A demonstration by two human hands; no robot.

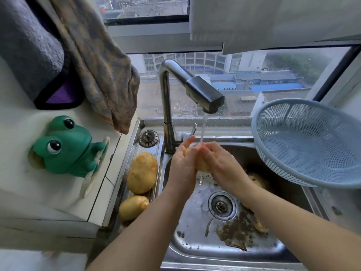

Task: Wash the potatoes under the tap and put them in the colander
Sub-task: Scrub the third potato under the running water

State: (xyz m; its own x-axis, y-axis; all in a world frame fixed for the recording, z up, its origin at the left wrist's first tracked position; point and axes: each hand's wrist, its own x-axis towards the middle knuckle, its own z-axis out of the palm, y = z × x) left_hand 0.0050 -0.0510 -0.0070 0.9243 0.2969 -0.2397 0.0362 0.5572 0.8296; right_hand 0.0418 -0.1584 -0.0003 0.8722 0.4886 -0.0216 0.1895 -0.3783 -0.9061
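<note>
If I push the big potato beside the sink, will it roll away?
Probably only a wobble: the big potato is a lumpy oval, not a ball. It lies on the narrow steel ledge, so a sideways push might tip it into the basin. The smaller potato near its end might block it.

I report the potato [202, 166] under the stream shows only as a small patch between the left hand [182, 163] and the right hand [219, 163]; the palms cover the rest, so I cannot judge its shape. Two further potatoes in the sink [195, 237] lie partly beneath the right forearm, the far potato [257, 181] and the near potato [260, 225], with incomplete outlines. The colander [304, 141] is cut off by the right edge. Both forearms and the sink's near rim run out of frame. I cannot identify the yellowish object [36, 162] in the frog holder's [66, 147] mouth
</note>
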